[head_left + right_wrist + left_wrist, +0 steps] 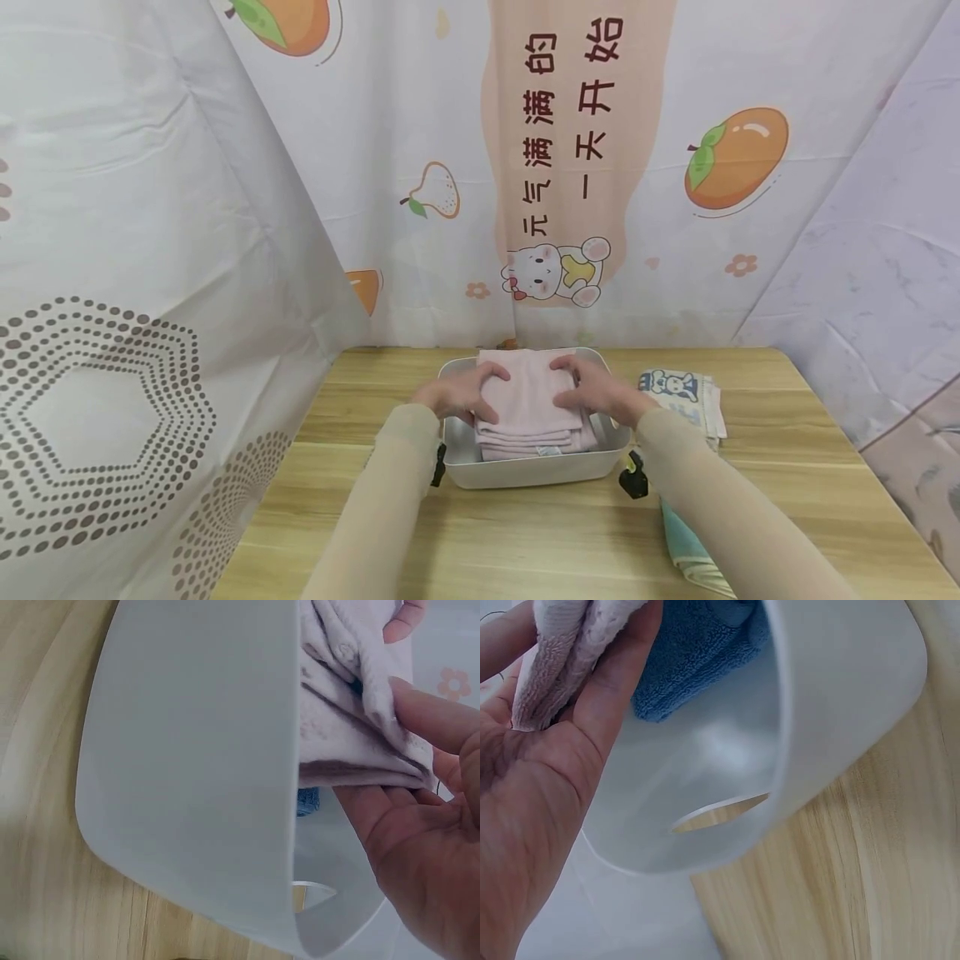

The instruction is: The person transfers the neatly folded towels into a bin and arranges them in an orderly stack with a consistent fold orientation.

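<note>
Now left hand (463, 393) and right hand (600, 390) are gripping the pink towel (528, 393) at the basket (525, 474) — any uneven pinch risking slipped folds.

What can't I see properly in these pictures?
Tiny tag, head view: too small to read.
Blue cloth, left wrist view: cut off by the top edge, and the left hand hides some.
Blue cloth, right wrist view: mostly hidden by the pink cloths and white box.
Green-blue cloth, head view: partly hidden by the right sleeve.
</note>
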`<action>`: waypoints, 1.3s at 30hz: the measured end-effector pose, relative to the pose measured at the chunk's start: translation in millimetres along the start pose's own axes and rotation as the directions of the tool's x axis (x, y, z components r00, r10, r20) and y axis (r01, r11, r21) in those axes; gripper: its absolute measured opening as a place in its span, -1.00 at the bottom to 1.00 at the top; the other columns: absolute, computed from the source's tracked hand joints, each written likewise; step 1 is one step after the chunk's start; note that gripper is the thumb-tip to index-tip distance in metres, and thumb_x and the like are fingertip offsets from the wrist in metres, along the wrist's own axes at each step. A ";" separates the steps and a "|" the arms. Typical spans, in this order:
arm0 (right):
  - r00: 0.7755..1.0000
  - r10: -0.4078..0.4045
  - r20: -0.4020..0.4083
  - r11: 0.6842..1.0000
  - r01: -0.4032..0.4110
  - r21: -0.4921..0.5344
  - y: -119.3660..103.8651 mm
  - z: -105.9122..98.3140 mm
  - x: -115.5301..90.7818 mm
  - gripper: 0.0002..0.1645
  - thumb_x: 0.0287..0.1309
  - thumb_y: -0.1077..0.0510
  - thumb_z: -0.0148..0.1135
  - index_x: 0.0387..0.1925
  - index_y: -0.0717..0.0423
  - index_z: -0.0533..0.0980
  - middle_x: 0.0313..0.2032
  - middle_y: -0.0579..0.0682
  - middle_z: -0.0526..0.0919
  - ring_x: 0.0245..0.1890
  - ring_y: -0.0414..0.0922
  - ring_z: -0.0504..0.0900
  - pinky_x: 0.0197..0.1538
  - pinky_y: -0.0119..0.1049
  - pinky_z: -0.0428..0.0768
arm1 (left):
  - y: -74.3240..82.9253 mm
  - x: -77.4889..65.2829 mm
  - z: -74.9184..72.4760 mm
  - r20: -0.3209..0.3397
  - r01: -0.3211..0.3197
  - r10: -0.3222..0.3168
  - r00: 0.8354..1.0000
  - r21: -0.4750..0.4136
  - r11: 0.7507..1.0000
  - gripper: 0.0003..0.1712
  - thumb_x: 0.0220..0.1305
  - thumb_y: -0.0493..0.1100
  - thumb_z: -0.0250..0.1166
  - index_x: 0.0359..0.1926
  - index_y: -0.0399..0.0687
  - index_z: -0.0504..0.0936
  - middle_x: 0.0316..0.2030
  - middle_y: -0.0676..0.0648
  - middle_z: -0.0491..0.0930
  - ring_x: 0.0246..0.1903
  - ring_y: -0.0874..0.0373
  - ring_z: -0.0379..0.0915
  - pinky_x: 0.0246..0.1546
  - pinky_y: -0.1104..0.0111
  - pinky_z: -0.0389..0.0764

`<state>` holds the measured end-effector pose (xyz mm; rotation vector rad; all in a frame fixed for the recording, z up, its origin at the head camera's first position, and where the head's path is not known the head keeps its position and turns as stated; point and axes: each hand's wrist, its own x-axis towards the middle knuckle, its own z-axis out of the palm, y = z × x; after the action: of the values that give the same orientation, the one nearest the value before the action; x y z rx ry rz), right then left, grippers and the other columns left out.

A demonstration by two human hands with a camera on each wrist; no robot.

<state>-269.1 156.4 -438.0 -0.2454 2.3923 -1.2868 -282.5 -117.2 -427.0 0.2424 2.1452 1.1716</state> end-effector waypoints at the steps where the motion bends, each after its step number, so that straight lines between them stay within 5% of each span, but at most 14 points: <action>1: 1.000 0.003 0.005 1.000 -0.003 -0.006 0.2 0.6 0.3 -0.24 0.28 0.14 0.38 0.45 -0.01 0.31 0.44 0.26 0.27 0.31 0.14 0.37 0.23 0.08 0.55 | -0.1 0.4 0.4 0.008 0.009 -0.009 1.000 -0.004 1.000 -0.16 0.08 -0.46 0.47 0.32 0.13 0.37 0.26 -0.21 0.21 -0.12 -0.04 0.49 -0.34 0.25 0.69; 6: 1.000 0.010 0.020 1.000 -0.010 -0.017 -0.7 3.6 0.6 -0.23 0.28 0.15 0.39 0.45 0.00 0.31 0.44 0.25 0.28 0.33 0.14 0.34 0.25 0.10 0.54 | -2.1 1.5 2.5 0.036 0.038 -0.038 0.999 -0.012 0.999 -0.16 0.08 -0.47 0.47 0.33 0.10 0.36 0.25 -0.21 0.19 -0.14 -0.04 0.49 -0.36 0.25 0.68; 13: 0.999 -0.002 0.036 0.999 0.004 -0.046 0.0 5.3 -0.4 -0.24 0.29 0.15 0.37 0.46 0.03 0.31 0.48 0.22 0.25 0.45 0.15 0.25 0.50 0.21 0.18 | -3.9 1.5 4.8 0.056 0.045 -0.044 0.997 -0.009 0.999 -0.12 0.07 -0.46 0.48 0.36 0.03 0.33 0.27 -0.20 0.18 -0.17 -0.02 0.54 -0.34 0.22 0.71; 33: 0.999 0.004 0.038 0.994 0.000 -0.107 4.4 16.2 -2.1 -0.18 0.23 0.26 0.39 0.47 0.15 0.29 0.48 0.29 0.24 0.48 0.23 0.21 0.50 0.21 0.17 | -13.0 0.9 13.9 0.086 0.071 -0.073 0.994 0.036 0.997 -0.07 0.06 -0.50 0.46 0.41 0.01 0.28 0.32 -0.25 0.14 -0.20 -0.03 0.57 -0.28 0.14 0.76; 39: 0.999 0.011 0.037 0.990 -0.006 -0.139 7.5 17.7 -1.8 -0.19 0.22 0.26 0.40 0.46 0.13 0.30 0.47 0.28 0.27 0.46 0.21 0.25 0.49 0.20 0.19 | -15.5 0.8 15.4 0.087 0.108 -0.110 0.990 0.021 0.994 0.04 0.08 -0.49 0.47 0.49 0.05 0.16 0.19 -0.29 0.24 -0.29 -0.05 0.61 -0.29 0.11 0.77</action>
<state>-259.5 147.8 -452.4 -0.2967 2.4513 -1.1028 -271.0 -115.4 -445.6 0.1784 2.0648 1.0626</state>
